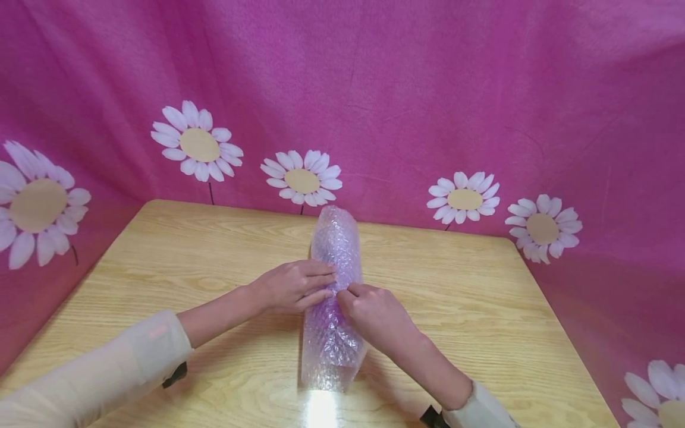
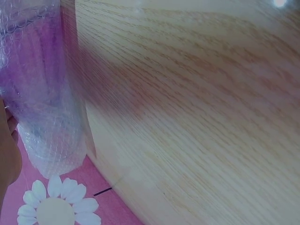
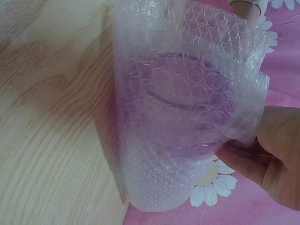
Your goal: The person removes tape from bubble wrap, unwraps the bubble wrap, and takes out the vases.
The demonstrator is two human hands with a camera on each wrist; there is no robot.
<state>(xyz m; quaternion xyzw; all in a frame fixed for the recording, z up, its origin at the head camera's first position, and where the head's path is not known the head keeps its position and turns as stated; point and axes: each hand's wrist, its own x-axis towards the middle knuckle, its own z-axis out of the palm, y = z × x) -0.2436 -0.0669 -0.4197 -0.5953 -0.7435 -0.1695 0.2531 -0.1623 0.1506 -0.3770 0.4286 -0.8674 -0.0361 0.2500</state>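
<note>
A long bundle of clear bubble wrap (image 1: 337,238) lies on the wooden table, pointing away from me. Through its layers shows a purple object (image 3: 168,117) with a dark curved line like a rim; its exact kind is blurred by the wrap. My left hand (image 1: 294,286) rests on the bundle's left side, fingers fairly straight across the top. From the right, my right hand (image 1: 380,318) pinches the wrap's loose edge between thumb and fingers, near the left fingertips. In the left wrist view only a sliver of the left hand (image 2: 9,154) appears.
The pale wooden table (image 1: 471,309) extends on both sides of the bundle. A pink cloth (image 1: 385,89) printed with white daisies hangs behind and beside it, close to the table's far edge. Light glares off the table near the bundle's front end.
</note>
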